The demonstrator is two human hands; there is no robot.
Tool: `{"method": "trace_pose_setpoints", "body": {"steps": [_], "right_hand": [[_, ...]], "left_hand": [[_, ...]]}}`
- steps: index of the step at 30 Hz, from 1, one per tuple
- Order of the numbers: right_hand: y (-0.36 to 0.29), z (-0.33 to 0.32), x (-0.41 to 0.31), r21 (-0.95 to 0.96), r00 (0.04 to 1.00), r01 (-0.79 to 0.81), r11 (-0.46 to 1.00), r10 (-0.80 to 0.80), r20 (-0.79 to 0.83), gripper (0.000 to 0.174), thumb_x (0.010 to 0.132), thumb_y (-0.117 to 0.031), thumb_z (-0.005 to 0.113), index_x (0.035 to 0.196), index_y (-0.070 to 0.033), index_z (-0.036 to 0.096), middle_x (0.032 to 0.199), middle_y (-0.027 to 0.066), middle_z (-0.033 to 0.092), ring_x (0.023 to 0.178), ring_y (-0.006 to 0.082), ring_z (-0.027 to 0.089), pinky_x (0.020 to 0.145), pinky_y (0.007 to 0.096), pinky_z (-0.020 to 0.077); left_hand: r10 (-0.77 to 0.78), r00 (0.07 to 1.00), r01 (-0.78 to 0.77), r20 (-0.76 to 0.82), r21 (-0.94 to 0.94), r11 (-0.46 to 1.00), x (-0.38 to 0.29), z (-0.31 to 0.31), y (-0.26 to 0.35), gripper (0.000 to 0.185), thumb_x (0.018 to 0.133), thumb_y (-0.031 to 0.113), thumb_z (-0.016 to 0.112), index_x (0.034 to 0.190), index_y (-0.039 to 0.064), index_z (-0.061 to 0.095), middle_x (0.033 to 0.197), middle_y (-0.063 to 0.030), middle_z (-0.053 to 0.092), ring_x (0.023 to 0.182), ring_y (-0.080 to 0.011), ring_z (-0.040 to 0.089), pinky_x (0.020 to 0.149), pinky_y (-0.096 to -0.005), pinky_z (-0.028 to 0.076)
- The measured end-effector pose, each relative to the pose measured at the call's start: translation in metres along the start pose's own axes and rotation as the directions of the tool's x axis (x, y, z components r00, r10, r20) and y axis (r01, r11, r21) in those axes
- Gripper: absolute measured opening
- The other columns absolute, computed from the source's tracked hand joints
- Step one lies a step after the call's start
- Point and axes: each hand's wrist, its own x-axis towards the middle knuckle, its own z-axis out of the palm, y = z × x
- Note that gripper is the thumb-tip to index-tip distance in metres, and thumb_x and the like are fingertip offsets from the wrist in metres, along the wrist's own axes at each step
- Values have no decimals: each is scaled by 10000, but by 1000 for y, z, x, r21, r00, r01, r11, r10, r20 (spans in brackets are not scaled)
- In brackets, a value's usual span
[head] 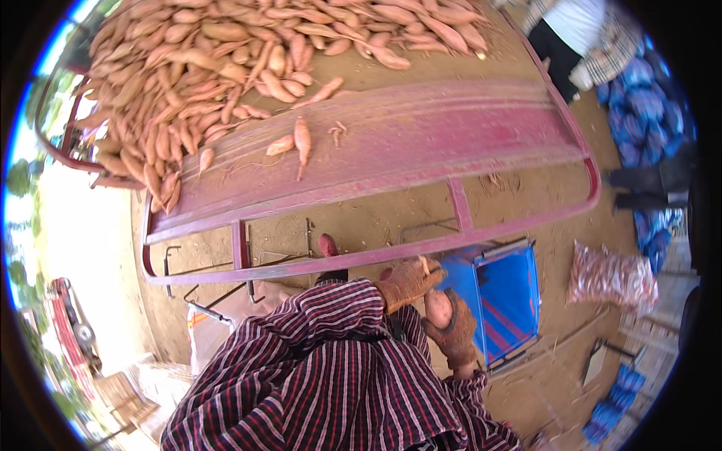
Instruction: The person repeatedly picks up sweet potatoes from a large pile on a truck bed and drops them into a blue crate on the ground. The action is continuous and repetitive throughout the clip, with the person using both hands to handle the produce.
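Both my hands wear brown work gloves and are close together at the left rim of an open blue bag [505, 299], which hangs on a metal frame. A round-ended sweet potato [438, 309] rests in my right hand [458, 331], fingers curled about it. Just above it, my left hand [410, 283] is closed on a thin pale piece [424, 265], which looks like a bit of root. The far end of the held sweet potato is hidden by the gloves. Before me stretches a red metal rack [361, 262] at the edge of a sloping red metal panel [496, 132].
A large heap of sweet potatoes [197, 62] lies beyond the panel; several loose ones [302, 138] lie on it. A filled clear bag [612, 279] and stacked blue bags [646, 107] are at right. People [569, 34] stand nearby. A pale bag [214, 338] hangs left.
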Motion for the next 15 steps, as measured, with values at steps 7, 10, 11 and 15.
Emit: {"method": "trace_pose_setpoints", "body": {"steps": [7,10,11,15], "right_hand": [[-22,-33,20,-14,976,-126,992,127,178,735,715,-311,825,1351,-81,537,1112,210,674,1013,420,661,834,467,534],[24,-40,9,149,966,-198,969,219,-139,701,739,-269,816,1353,-79,534,1133,211,674,1012,405,663,851,468,530],[49,-38,7,161,937,-220,962,254,-240,686,753,-247,812,1354,-72,532,1142,212,673,1009,402,662,859,471,528],[154,-31,-12,145,786,-564,813,583,-207,637,853,-226,744,1391,5,494,1244,239,647,1084,356,651,911,451,513]], "left_hand": [[117,991,-133,65,356,925,18,-50,3,214,866,333,638,947,141,683,921,-56,646,915,-268,677,756,-431,551],[-243,960,264,-137,166,950,26,-100,-25,262,914,327,652,1055,107,640,984,-111,655,946,-322,679,790,-455,548],[-348,921,361,-172,47,931,19,-120,-40,289,917,329,660,1086,96,635,1029,-132,658,975,-348,673,812,-468,544],[-627,725,596,-286,-196,779,-31,-161,-112,460,909,360,689,1252,70,591,1204,-218,642,1103,-429,632,908,-506,522]]}}
